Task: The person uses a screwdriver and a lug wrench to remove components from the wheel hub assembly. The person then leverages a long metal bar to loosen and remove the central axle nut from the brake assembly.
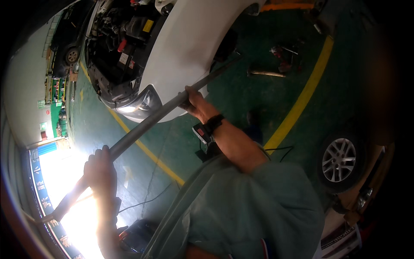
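Curled the fingers of left hand [101,168] and right hand [195,102] around the long grey bar [148,123] slanting through mid-frame; aimed it toward the wheel arch [226,45] of the white car [183,47], upper centre. Seemed partway through, with a loose wheel [340,159] at lower right; could not tell the amount left.

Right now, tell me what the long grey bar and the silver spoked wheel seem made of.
The long grey bar is probably steel, dull, with a muted metallic sheen. The silver spoked wheel looks like satin alloy, its spokes bright, though plastic is possible.
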Demonstrator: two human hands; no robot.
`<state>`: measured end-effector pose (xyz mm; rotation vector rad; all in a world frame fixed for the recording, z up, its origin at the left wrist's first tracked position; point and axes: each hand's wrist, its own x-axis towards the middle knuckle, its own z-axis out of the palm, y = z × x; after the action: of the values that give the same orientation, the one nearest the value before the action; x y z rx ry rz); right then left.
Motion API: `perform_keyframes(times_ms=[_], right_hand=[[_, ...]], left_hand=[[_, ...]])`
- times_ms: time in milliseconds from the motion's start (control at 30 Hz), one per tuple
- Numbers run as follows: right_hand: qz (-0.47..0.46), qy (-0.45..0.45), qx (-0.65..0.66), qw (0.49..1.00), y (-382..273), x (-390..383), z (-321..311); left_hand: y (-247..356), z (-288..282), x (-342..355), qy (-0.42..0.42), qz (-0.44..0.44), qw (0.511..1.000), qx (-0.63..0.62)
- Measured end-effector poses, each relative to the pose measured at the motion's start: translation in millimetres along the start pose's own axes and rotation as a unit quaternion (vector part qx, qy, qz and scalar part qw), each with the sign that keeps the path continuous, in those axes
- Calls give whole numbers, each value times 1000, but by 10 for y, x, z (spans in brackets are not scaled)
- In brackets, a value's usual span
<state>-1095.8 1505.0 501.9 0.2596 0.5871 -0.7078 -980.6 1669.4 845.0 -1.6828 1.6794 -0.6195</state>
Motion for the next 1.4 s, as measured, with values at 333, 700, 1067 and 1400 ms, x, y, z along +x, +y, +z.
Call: perform_keyframes(times_ms=[333,700,1067,1400], right_hand=[[-39,27,72,996,62,194,-144],[-42,68,242,967,-6,475,-298],[-64,114,200,971,81,528,-278],[-77,195,144,967,174,689,-300]], left_hand=[[94,150,-64,-5,21,999,-34],[540,272,47,-25,41,992,-120],[-453,40,-609,-160,57,969,-180],[-885,-76,-641,-586,-197,744,-255]])
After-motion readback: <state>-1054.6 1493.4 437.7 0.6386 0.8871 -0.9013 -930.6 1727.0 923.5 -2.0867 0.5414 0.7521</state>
